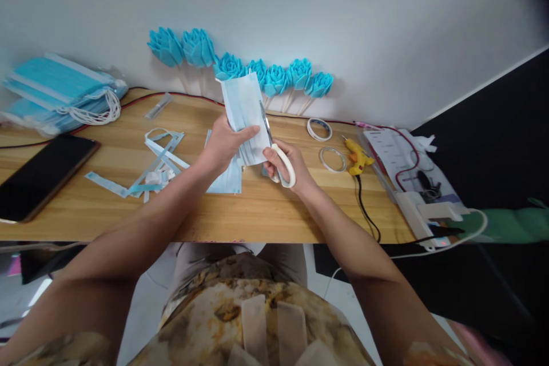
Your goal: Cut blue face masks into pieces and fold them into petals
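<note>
My left hand (229, 142) pinches a pale blue face mask (243, 103), holding it raised and tilted above the table with the thumb across its front. In my right hand (294, 166) is a pair of white-handled scissors (286, 167), the fingers in or around the handle loops. Its blades lie along the right edge of the held mask; whether they are cutting into it I cannot tell. Under my hands another light blue mask piece (227, 180) rests on the wooden table (266, 223). Cut mask strips (160, 163) lie in a loose heap left of my left forearm.
Blue flowers on sticks (274, 79) lean against the wall. A stack of masks (60, 91) and a phone (47, 177) are at left. Tape rolls (319, 130), a yellow glue gun (358, 155) with its cord, and a power strip (422, 217) are at right.
</note>
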Tool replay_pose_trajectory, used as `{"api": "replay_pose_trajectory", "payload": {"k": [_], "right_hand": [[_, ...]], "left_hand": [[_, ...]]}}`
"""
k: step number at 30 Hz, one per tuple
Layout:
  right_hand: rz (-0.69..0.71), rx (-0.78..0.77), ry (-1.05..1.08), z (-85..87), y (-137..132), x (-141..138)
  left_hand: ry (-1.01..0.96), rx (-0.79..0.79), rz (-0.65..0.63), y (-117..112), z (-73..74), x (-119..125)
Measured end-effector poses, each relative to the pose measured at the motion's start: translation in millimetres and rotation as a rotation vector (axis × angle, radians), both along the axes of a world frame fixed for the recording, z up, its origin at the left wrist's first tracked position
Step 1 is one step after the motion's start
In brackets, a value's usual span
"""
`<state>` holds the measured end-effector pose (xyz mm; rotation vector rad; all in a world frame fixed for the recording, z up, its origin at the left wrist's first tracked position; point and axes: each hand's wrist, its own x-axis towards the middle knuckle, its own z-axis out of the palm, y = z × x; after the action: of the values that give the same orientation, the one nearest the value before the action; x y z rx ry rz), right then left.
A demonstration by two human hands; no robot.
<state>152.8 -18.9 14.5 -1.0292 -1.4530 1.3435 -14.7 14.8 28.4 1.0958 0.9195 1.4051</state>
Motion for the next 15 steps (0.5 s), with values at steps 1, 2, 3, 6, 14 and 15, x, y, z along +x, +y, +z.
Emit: {"api": "replay_pose_trajectory", "payload": {"k": [1,2,3,6,14,15], "right_hand": [[-0.005,-0.009,-0.002,0.4,0.0,-0.2],[-0.010,-0.019,-0.005,0.7,0.0,-0.4],[-0.016,-0.029,-0.006,0.9,0.1,-0.6],[-0.025,-0.055,0.006,1.4,0.3,-1.1],[-0.008,-0.050,-0.015,4.7,-1.3,-3.6],[0.004,-0.042,-0.024,5.1,-1.2,-3.3]], "left_hand": [[-0.003,-0.001,0.000,-0.3,0.2,0.2],[-0.002,-0.002,-0.001,-0.5,0.4,0.3],[-0.001,-0.001,-0.004,-0.6,0.4,0.4],[0.007,0.000,-0.003,0.1,0.4,-0.3],[-0.034,-0.033,0.089,5.6,5.5,-9.8],[-0.039,-0.048,0.099,5.7,6.1,-10.5]]}}
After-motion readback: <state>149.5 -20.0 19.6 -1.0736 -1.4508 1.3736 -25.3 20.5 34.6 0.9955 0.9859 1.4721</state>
